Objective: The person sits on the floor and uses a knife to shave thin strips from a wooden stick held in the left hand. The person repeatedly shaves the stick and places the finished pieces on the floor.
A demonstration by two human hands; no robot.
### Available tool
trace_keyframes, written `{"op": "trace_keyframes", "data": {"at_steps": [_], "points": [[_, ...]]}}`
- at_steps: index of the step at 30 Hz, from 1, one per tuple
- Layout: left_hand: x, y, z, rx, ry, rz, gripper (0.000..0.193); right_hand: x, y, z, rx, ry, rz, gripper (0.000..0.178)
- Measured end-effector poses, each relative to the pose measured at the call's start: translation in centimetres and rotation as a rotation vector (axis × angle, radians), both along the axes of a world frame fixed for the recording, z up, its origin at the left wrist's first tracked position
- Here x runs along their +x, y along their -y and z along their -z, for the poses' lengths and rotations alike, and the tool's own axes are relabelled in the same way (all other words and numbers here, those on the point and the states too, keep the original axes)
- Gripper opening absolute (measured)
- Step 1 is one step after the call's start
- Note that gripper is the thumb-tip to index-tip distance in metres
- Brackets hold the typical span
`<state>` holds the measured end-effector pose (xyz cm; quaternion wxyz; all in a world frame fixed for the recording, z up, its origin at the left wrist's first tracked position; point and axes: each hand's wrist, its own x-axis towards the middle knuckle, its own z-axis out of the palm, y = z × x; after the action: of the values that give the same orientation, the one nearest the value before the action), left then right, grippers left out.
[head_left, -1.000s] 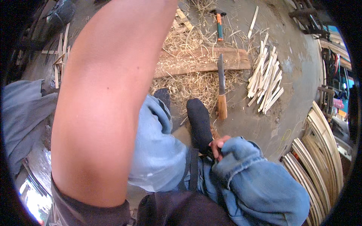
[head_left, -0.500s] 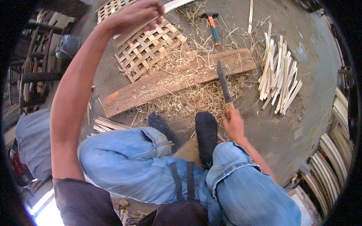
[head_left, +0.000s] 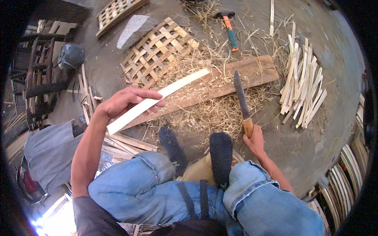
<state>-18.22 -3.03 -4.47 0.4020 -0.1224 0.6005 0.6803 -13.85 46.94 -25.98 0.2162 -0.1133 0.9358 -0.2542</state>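
A pale, flat wooden strip (head_left: 177,87) is pinched in my left hand (head_left: 130,101), which holds it near its lower end, above the left part of a brown plank (head_left: 224,87). The strip slants up to the right. My right hand (head_left: 255,139) grips the wooden handle of a knife (head_left: 241,96). Its dark blade points away from me and overlaps the plank's right part. Curly wood shavings (head_left: 197,112) lie on and around the plank, in front of my socked feet (head_left: 221,153).
Beyond the plank lie a woven lattice panel (head_left: 157,49), a grey stone slab (head_left: 134,29) and a hammer (head_left: 229,33). To the right is a pile of pale strips (head_left: 301,82). More strips (head_left: 126,143) lie by my left knee. Curved slats (head_left: 342,177) stand at the far right.
My left hand has come down and toward me with the strip, from over the lattice panel to the plank. The knife stays in my right hand. The view has shifted slightly.
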Motion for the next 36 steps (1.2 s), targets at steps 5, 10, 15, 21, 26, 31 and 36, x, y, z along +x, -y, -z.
{"op": "trace_keyframes", "data": {"at_steps": [5,10,15,21,26,31,36], "points": [[0.1,1.6,3.1,0.033,-0.122,0.118,0.045,1.0,0.9,1.5,0.035,-0.139,-0.003,0.048],[-2.8,-0.8,3.7,-0.347,-0.359,0.258,0.031,0.9,0.4,2.8,0.066,-0.208,0.032,0.047],[-3.7,-1.4,4.6,-0.547,-0.830,0.017,0.031,0.7,0.5,2.8,0.076,-0.154,0.004,0.049],[-4.8,-4.2,2.0,-0.546,-0.872,-0.458,0.033,0.7,0.0,3.1,0.097,-0.106,-0.002,0.049],[-4.9,-4.9,3.6,-0.529,-0.892,-0.633,0.038,-0.7,-0.4,2.7,0.105,0.020,-0.104,0.050],[-4.9,-5.3,2.8,-0.654,-1.149,-0.718,0.035,-1.0,-1.4,2.2,0.066,-0.090,-0.251,0.053],[-5.0,-2.8,0.1,-0.735,-0.945,-0.597,0.040,0.4,-0.6,3.2,0.168,-0.083,-0.113,0.051]]}}
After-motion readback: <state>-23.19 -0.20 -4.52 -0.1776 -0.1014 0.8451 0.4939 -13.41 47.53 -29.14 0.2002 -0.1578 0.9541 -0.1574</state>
